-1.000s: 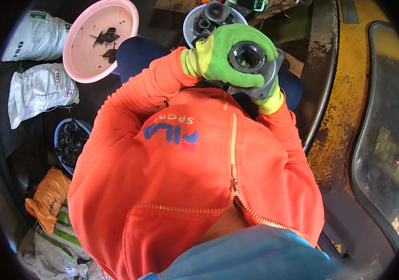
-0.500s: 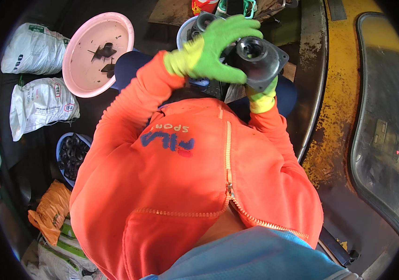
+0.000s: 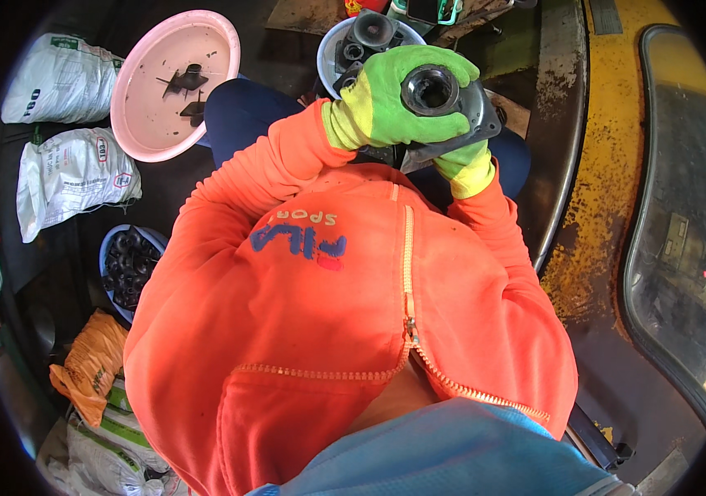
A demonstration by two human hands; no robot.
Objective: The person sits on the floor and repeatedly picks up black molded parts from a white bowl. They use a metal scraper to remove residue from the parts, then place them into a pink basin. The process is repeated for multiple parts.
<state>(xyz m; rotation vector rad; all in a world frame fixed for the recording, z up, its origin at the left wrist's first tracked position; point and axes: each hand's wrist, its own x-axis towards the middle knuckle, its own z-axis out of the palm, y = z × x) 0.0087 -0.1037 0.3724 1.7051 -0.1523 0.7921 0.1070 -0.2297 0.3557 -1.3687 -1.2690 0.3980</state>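
Observation:
Both my hands wear green gloves with yellow cuffs and hold one black flanged part. It has a round, hollow collar facing up and a squarish flange with holes at its corners. My left hand is wrapped around the collar, thumb on the near side and fingers over the far side. Beneath the flange, my right hand supports the part; most of its fingers are hidden. Just beyond my left hand stands a pale blue basin holding several similar black parts.
At the left is a pink basin with a few dark scraps. Nearby lie white sacks, a blue basin of small black pieces and an orange bag. A rusty yellow panel with a window rises at the right.
My left hand has gone from spread fingers beside the part to a grip around its collar. The part has shifted slightly left and tilted. My right hand stays under it.

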